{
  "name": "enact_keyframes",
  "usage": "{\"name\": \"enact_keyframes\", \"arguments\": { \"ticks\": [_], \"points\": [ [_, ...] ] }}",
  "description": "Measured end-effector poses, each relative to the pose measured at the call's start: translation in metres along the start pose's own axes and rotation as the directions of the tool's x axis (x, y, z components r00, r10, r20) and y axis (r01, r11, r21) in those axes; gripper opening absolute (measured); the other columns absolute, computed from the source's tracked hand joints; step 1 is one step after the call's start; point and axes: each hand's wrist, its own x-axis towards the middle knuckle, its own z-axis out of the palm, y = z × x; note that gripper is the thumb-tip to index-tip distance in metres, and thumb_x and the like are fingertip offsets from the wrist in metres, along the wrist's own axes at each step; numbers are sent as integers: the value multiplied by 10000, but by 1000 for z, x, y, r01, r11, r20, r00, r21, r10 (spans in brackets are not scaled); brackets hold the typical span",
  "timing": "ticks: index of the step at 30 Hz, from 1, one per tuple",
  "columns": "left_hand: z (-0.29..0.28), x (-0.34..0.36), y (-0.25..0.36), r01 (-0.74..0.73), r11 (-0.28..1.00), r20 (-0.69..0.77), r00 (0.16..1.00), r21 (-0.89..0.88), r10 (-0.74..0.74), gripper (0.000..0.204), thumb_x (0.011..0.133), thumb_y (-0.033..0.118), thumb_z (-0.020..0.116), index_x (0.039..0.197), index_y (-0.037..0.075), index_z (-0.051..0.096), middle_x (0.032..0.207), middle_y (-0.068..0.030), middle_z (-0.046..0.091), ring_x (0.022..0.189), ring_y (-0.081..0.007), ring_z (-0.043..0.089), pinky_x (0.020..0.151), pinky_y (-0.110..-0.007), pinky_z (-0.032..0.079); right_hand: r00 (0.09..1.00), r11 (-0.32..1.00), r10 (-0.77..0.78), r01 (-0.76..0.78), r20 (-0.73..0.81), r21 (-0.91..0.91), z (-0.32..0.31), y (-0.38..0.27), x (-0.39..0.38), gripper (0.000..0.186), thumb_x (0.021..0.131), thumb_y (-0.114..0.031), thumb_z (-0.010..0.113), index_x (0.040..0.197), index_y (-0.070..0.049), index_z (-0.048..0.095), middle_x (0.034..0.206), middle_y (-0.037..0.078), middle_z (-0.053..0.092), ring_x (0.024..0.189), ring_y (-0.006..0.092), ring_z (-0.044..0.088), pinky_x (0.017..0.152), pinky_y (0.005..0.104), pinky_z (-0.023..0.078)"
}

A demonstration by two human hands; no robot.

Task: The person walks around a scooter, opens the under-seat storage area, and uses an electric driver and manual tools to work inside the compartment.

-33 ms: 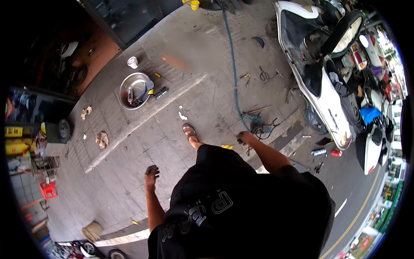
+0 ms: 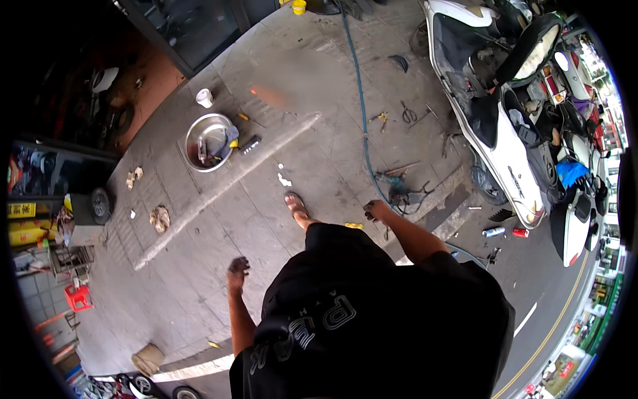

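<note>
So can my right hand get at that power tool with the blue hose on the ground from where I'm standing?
Probably not without bending. The right hand hangs empty at hip level, and the power tool lies on the pavement just ahead by the blue hose. Nothing blocks the way down.

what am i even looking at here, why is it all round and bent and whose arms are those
This is one picture from a wide fisheye camera worn on a person's head, looking straight down, so straight edges bend near the rim. The dark shape at the bottom is the person's own black shirt. Their left hand and right hand hang loosely at their sides; both look dirty and appear to hold nothing. One sandalled foot steps forward on the paved ground. On the ground lie a metal basin with tools in it, a white cup, a blue hose, pliers, scissors and a power tool near the right hand. A white scooter stands partly taken apart on the right.
</note>
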Motion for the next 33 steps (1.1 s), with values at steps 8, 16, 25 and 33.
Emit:
{"name": "enact_keyframes", "arguments": {
  "ticks": [8,16,25,33],
  "points": [
    [-126,44,-34,260,906,-220,913,-334,-343,328,861,305,532,1115,98,537,941,-72,626,782,-197,617,637,-325,495,965,960,-240,252,109,-121,80,-210,83,230,840,-213,550,965,-28,604,746,70,641,613,158,630,494,295,512],
    [-177,172,14,451,870,-80,877,-197,-473,295,857,279,546,1088,96,556,933,-66,631,787,-189,616,644,-351,492,997,996,-77,78,7,-50,133,-331,148,225,844,-285,568,945,-86,600,776,13,613,619,123,558,537,288,428],
    [-255,293,152,271,900,-76,946,-341,-314,302,867,266,539,1080,54,559,969,-90,638,839,-187,622,687,-316,490,998,973,61,-52,33,-227,229,-396,211,220,850,-251,534,951,-66,598,781,34,614,621,133,596,503,281,448],
    [-273,214,89,776,577,-195,543,-254,-817,270,853,233,530,1055,59,572,943,-91,633,826,-196,626,656,-298,501,922,521,-325,360,210,-774,342,-430,409,365,844,-365,526,995,-42,602,902,157,647,784,331,628,647,427,495]
  ]
}}
